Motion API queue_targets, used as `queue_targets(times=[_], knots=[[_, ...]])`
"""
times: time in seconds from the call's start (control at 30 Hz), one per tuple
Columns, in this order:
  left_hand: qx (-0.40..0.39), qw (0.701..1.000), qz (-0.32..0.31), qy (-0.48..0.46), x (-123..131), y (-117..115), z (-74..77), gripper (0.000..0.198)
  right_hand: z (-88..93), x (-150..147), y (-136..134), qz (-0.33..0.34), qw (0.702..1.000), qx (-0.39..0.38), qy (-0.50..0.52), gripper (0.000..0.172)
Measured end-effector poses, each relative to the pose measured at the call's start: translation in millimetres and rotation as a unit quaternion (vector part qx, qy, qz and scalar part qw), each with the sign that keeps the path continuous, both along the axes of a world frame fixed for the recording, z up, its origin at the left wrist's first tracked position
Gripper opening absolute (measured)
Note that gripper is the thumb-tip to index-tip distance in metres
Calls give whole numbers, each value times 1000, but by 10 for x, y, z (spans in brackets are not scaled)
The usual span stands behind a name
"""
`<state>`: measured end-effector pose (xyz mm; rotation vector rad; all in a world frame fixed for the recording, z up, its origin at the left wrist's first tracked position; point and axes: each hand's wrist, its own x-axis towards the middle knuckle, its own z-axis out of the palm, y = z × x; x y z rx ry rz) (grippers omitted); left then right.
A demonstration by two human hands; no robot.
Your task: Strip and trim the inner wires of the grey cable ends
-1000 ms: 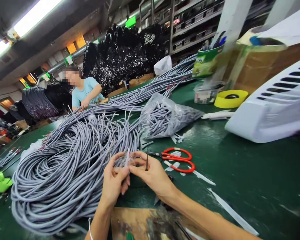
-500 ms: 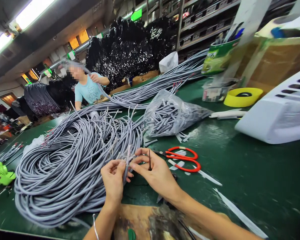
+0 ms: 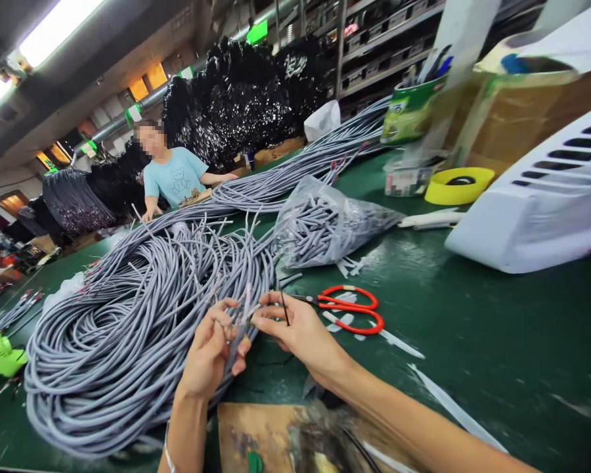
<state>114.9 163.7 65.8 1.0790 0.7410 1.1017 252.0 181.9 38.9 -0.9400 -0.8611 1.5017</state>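
Observation:
My left hand (image 3: 207, 355) is closed round the end of a grey cable (image 3: 236, 338), where thin stripped wires fan out at the top. My right hand (image 3: 298, 332) pinches those wire ends from the right and also carries a thin black pin-like tool (image 3: 284, 309) between its fingers. Both hands hover just above the green table (image 3: 473, 328), at the near edge of a big heap of grey cables (image 3: 128, 328). Red-handled scissors (image 3: 349, 309) lie on the table just right of my right hand.
A clear bag of short grey cable pieces (image 3: 325, 226) lies behind the scissors. A white vented housing (image 3: 536, 210) and a yellow tape roll (image 3: 458, 184) stand at the right. A worn board (image 3: 276, 440) is below my hands. A person in a light blue shirt (image 3: 175, 177) works across the table.
My hands have stayed on the same cable end, my left fingers shifting slightly along it. The person across the table has lowered a raised arm to the table.

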Motion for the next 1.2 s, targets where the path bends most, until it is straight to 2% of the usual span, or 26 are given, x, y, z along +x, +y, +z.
queue_targets(times=[0.2, 0.23, 0.37, 0.4, 0.53, 0.7, 0.77, 0.83, 0.97, 1.1, 1.17, 1.2], knots=[[34, 999, 4, -35, -34, -10, -10, 31, 30, 24, -29, -7, 1000, 6, 22, 33], [35, 999, 0, -31, -34, -10, -12, 31, 46, 30, -38, 5, 999, 8, 37, 34], [24, 1000, -18, 8, -12, 2, -32, 30, 120, 40, -80, 122, 987, 28, 96, 43], [21, 999, -19, 16, -1, 7, -38, 29, 132, 36, -85, 132, 986, 33, 100, 45], [23, 999, -1, 38, 37, 22, -50, 35, 123, 6, -73, 56, 995, 37, 77, 51], [-21, 986, 50, 156, 65, 39, -21, 41, 35, -8, -55, -68, 994, 83, -17, 43], [-35, 981, 61, 183, 78, 44, -11, 43, 12, -5, -60, -87, 991, 103, -24, 46], [-33, 979, 74, 185, 91, 49, -10, 45, 6, -6, -68, -72, 991, 111, -11, 51], [-25, 977, 127, 167, 95, 66, -31, 49, 21, -27, -92, 9, 992, 124, 18, 54], [-8, 972, 179, 149, 68, 101, -65, 46, 41, -3, -128, 77, 986, 148, 12, 49], [2, 969, 196, 149, 51, 115, -80, 42, 65, 57, -139, 73, 984, 165, 5, 44], [6, 966, 207, 151, 45, 120, -85, 40, 83, 96, -141, 50, 984, 173, 7, 42]])
